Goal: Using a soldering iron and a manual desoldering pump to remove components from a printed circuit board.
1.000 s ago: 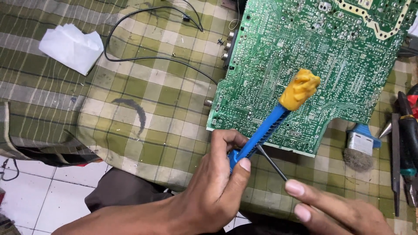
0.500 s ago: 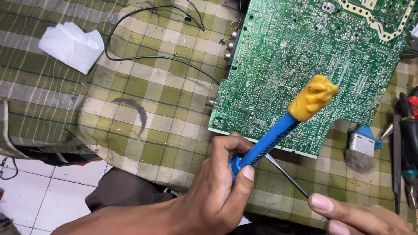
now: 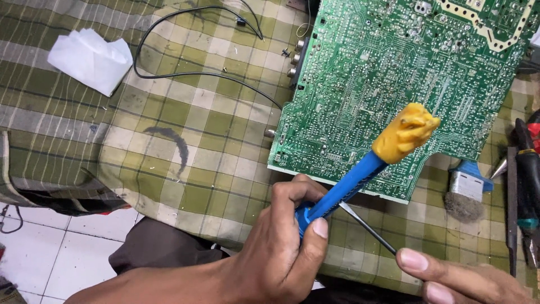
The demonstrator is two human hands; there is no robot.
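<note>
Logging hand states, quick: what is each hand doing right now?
Left hand: closed around the blue tool handle.
Right hand: fingertips at the thin metal rod; grip cannot be told.

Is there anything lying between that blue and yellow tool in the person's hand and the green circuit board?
Nothing visible does. The left hand grips the blue tool by its lower end, and its yellow tip already hangs over the green circuit board. The right hand holds a thin metal rod, below the board's edge.

Left of my left hand (image 3: 281, 247) I see open cloth (image 3: 185, 146); ahead the circuit board (image 3: 394, 79) blocks, hand tools (image 3: 526, 186) crowd right.
</note>
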